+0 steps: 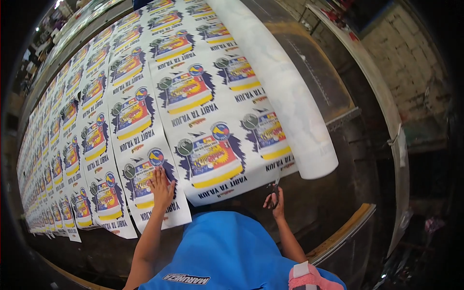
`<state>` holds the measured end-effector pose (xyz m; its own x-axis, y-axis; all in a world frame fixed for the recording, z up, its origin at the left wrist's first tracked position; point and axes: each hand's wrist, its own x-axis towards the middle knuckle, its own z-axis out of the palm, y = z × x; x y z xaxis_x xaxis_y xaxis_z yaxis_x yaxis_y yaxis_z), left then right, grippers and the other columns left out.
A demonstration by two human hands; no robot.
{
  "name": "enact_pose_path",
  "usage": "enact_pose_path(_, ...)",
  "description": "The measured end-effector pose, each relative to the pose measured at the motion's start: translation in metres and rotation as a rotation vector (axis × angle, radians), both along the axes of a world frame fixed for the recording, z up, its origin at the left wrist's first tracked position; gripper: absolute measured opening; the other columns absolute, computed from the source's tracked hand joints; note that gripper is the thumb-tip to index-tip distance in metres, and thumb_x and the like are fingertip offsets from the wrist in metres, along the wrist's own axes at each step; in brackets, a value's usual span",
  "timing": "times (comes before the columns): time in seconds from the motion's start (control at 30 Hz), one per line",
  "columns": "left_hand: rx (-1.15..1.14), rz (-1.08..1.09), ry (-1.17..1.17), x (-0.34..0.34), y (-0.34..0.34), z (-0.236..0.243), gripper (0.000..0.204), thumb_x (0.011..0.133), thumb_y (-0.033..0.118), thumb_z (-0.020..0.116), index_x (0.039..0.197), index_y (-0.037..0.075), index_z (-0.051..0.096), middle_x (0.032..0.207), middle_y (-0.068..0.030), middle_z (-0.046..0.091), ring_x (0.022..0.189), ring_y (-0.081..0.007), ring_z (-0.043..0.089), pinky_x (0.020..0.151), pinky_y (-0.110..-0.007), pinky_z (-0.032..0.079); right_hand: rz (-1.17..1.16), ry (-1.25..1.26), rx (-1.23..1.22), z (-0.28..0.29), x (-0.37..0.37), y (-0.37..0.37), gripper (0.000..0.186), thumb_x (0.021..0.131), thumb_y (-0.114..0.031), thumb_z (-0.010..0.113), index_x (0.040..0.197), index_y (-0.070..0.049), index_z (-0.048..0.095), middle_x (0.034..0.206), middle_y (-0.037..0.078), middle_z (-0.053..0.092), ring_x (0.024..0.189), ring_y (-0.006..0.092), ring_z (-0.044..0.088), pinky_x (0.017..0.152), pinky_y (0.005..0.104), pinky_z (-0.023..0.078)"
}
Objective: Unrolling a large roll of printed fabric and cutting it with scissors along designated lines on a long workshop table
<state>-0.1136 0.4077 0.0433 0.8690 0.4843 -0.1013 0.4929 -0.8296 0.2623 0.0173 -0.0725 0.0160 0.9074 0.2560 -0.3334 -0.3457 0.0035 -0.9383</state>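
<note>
My left hand (162,189) lies flat on a cut strip (176,216) of white printed sheet, fingers stretched out over one of its colourful prints. In my right hand (279,208) is a pair of dark-handled scissors (276,189), its blades pointing up at the near edge of the uncut sheet (227,194). Whether the blades are apart I cannot tell. From the right side of this sheet rises a thick white roll (309,130) of the same material. A cut line runs between the strip under my left hand and the sheet to its right.
Several more printed strips (113,226) lie side by side to the left across the long dark table (338,108). A wooden-edged ledge (345,229) stands at the near right. Beyond the table's right side are a pale rail (386,113) and a block wall (398,53).
</note>
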Motion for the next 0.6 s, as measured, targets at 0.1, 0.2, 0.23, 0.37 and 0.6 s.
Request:
enact_pose_path(0.1,-0.064,0.076,0.010,0.011,-0.020,0.003,0.069,0.098,0.039,0.055,0.153,0.005,0.031,0.164,-0.0172,0.022,0.153,-0.0383,0.012,0.119,-0.062,0.007,0.059,0.249,-0.145,-0.016,-0.027,-0.016,0.057,0.104,-0.045,0.049,0.147,-0.011,0.034,0.078,0.005,0.060,0.059,0.0131,0.062,0.046,0.0220,0.041)
enact_pose_path(0.2,-0.193,0.017,-0.124,0.032,-0.068,0.011,0.068,0.097,0.035,0.058,0.153,0.006,0.031,0.163,-0.0178,0.023,0.153,-0.0387,0.013,0.117,-0.066,0.008,0.105,0.244,0.008,-0.022,-0.031,-0.027,0.058,0.104,-0.047,0.049,0.147,-0.011,0.035,0.077,0.004,0.059,0.062,0.0122,0.061,0.048,0.0227,0.043)
enact_pose_path(0.23,-0.296,-0.027,-0.197,0.040,-0.087,0.016,0.069,0.097,0.034,0.060,0.153,0.007,0.031,0.163,-0.0177,0.023,0.153,-0.0385,0.013,0.117,-0.066,0.009,0.127,0.208,0.076,-0.022,-0.030,-0.030,0.058,0.104,-0.047,0.049,0.147,-0.011,0.035,0.077,0.004,0.059,0.062,0.0122,0.061,0.048,0.0227,0.043)
enact_pose_path(0.37,-0.189,-0.224,-0.208,0.078,-0.171,0.039,0.074,0.094,0.035,0.062,0.155,0.009,0.028,0.162,-0.0174,0.024,0.153,-0.0383,0.013,0.117,-0.067,0.009,0.219,0.226,-0.018,-0.023,-0.030,-0.048,0.062,0.100,-0.055,0.051,0.144,-0.013,0.040,0.076,0.004,0.060,0.063,0.0127,0.061,0.051,0.0235,0.043)
enact_pose_path(0.6,-0.171,-0.443,-0.008,0.111,-0.255,0.063,0.095,0.084,0.050,0.069,0.156,0.008,0.025,0.164,-0.0177,0.017,0.154,-0.0388,0.007,0.115,-0.072,0.005,0.540,-0.002,-0.087,-0.011,-0.032,-0.045,0.048,0.100,-0.035,0.060,0.141,-0.013,0.050,0.073,0.003,0.058,0.064,0.0114,0.058,0.062,0.0273,0.046)
